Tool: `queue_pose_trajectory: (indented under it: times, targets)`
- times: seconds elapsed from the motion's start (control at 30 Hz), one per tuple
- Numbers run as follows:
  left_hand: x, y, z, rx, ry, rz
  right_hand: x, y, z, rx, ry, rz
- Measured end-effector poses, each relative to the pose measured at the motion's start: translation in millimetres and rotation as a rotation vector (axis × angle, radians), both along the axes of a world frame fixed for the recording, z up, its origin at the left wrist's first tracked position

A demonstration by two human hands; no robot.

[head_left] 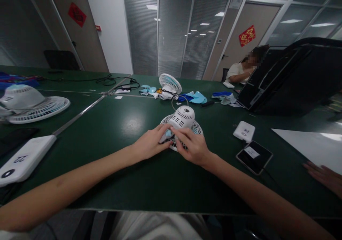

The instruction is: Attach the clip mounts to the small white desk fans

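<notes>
In front of me on the green table lies a small white fan [184,117], its round grille face down and its slotted motor housing up. My left hand [151,140] is closed around the near part of the fan, a white piece with a light-blue spot, thumb below and fingers above. The fingers of my right hand [192,145] are bent and pressed against the same piece from the right. Whether a small part or tool sits between the fingertips is hidden. A thin cable loops behind the housing.
Behind stands another fan [170,85] among light-blue blades [197,97]. A larger fan [37,108] and a white power bank [26,158] lie left. To the right are a smaller power bank [244,131], a phone [254,157], a black case [291,79] and another person's hand [324,174].
</notes>
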State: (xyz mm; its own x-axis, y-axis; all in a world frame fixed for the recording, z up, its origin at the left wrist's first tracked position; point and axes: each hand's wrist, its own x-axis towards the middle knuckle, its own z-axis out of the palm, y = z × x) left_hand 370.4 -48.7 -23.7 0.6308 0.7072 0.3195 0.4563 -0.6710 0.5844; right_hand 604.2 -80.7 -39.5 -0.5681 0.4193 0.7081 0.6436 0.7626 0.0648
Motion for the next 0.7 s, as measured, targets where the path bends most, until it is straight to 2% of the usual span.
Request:
queue_pose_trajectory:
  times: [0.13, 0.27, 0.37, 0.53, 0.7]
  targets:
    - [4.1, 29.7, 3.5, 0.038, -0.023, 0.022, 9.9, 2.5, -7.4, 0.017, 0.025, 0.055]
    - [-17.4, 67.0, -2.6, 0.058, -0.031, 0.138, 14.6, 3.9, -14.4, -0.004, -0.004, 0.057]
    - [-51.9, 96.3, -7.7, 0.090, -0.001, 0.301, 14.6, 5.0, -16.9, -0.035, -0.011, 0.049]
    - [-128.2, 138.7, -14.7, 0.166, 0.043, 0.625, 14.3, 7.7, -18.7, -0.099, 0.001, 0.042]
    - [-186.9, 156.0, -23.8, 0.273, 0.018, 0.980, 12.9, 10.0, -19.6, -0.145, 0.012, 0.040]
